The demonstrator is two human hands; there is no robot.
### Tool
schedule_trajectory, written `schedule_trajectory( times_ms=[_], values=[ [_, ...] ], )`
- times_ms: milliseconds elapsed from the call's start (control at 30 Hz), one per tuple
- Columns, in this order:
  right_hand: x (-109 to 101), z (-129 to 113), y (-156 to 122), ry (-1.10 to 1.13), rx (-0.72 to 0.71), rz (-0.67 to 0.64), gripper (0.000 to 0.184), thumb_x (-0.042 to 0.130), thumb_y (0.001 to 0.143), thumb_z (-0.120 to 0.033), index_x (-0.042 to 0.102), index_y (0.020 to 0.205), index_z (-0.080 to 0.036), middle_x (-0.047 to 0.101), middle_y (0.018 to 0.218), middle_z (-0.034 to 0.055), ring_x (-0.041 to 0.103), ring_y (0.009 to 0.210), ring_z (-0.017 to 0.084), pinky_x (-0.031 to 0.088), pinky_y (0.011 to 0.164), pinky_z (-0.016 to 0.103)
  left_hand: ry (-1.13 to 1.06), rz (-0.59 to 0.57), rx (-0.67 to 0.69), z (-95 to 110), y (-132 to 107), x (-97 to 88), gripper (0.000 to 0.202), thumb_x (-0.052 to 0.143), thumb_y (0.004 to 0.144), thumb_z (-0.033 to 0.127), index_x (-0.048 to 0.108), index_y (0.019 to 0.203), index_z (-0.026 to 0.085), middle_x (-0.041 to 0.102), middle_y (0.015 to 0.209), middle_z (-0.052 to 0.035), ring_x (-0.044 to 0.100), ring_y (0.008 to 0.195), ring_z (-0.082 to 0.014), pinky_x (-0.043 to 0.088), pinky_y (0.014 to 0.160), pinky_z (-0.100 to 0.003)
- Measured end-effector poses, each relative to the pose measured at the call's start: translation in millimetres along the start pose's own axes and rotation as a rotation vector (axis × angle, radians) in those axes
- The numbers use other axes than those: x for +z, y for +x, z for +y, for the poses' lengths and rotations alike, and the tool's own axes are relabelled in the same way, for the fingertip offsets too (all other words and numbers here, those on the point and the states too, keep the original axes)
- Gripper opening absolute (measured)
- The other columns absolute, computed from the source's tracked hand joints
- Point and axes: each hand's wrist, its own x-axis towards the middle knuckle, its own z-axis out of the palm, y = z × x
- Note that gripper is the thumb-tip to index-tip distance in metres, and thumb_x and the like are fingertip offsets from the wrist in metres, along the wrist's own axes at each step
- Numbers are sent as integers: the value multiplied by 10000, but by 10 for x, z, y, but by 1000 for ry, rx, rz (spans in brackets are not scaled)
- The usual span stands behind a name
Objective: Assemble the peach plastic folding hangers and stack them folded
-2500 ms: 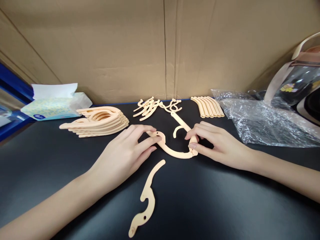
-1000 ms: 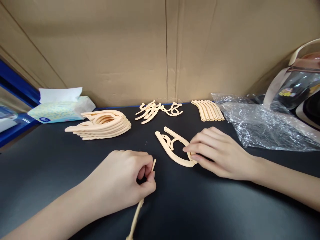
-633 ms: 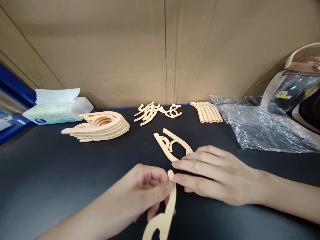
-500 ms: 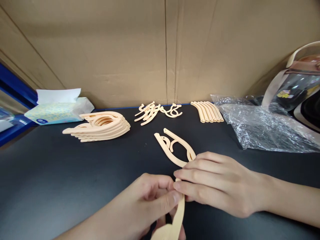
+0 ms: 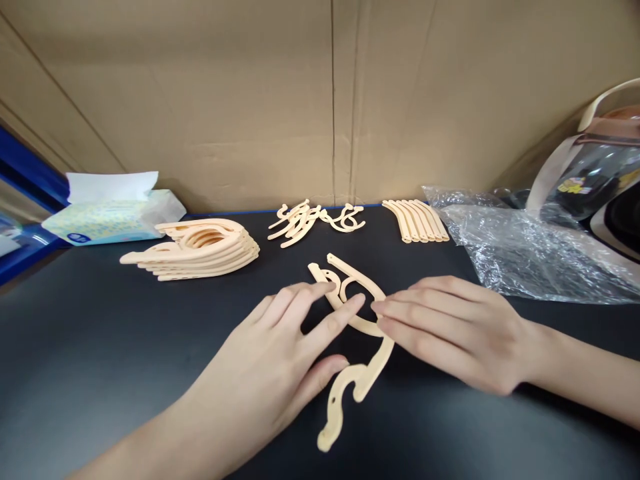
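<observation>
A beige plastic piece of a folding hanger (image 5: 379, 367), with a curved, hook-like branch, angles down toward me from my right fingertips. My right hand (image 5: 455, 330) has its fingers pressed together around the upper end of it; the thumb is hidden. Just beyond lies a beige looped hanger assembly (image 5: 367, 327) with two long arms, partly covered by both hands. My left hand (image 5: 280, 353) stretches over this assembly with its fingers apart, index and middle fingertips at its inner curves. Whether those fingertips touch it, I cannot tell.
A stack of folded hangers (image 5: 210, 257) lies at left, beside a tissue pack (image 5: 107, 220). Loose small hooks (image 5: 297, 223) and a row of curved arms (image 5: 417, 220) lie at the back. Clear plastic wrap (image 5: 520, 247) and a transparent bottle (image 5: 585, 173) are at right, before a cardboard wall (image 5: 250, 100).
My left hand has let go of the hanger piece and moved forward over the looped assembly, fingers spreading. My right hand has shifted slightly forward and right, with the piece at its fingertips.
</observation>
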Motion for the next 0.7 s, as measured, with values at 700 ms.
schedule_trajectory(
  times_ms=[700],
  values=[
    [172,8,-58,52,38,-103,268,443,984,-74,696,925,-136,715,1201,104,652,1160,224,562,920,379,-186,-14,-268,-343,43,0,110,494,959,219,604,969,207,679,922,14,653,804,-157,483,675,-257]
  ],
)
